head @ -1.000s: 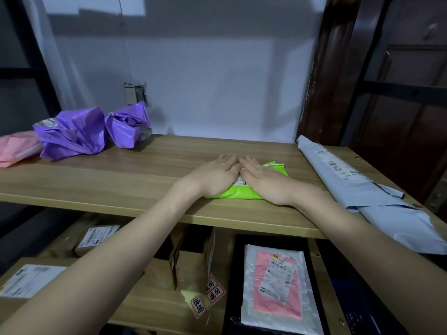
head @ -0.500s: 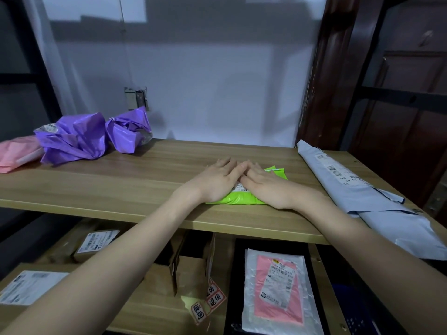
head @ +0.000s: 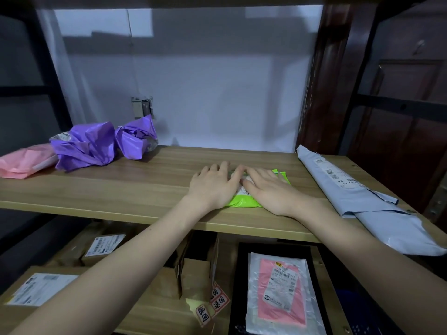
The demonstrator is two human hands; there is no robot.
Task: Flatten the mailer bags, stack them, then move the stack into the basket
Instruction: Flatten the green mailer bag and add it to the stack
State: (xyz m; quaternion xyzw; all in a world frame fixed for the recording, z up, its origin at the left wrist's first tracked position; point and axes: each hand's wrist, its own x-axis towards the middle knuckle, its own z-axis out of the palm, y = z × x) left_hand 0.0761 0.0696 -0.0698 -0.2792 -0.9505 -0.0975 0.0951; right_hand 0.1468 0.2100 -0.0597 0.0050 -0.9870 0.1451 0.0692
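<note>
Pressing hands (head: 242,187) on green mailer (head: 244,203)

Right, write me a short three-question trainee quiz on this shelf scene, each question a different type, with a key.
1. True or false: both hands press flat on the green mailer bag.
2. Multiple choice: where do the two crumpled purple mailer bags lie on the wooden shelf?
A. at its back left
B. at its right edge
C. under the right hand
3. Fill in: the long mailer lying along the shelf's right side is ____ in colour.

Key:
1. True: the left hand and right hand lie on it with straight fingers.
2. A.
3. Grey: the grey mailer bag.
</note>
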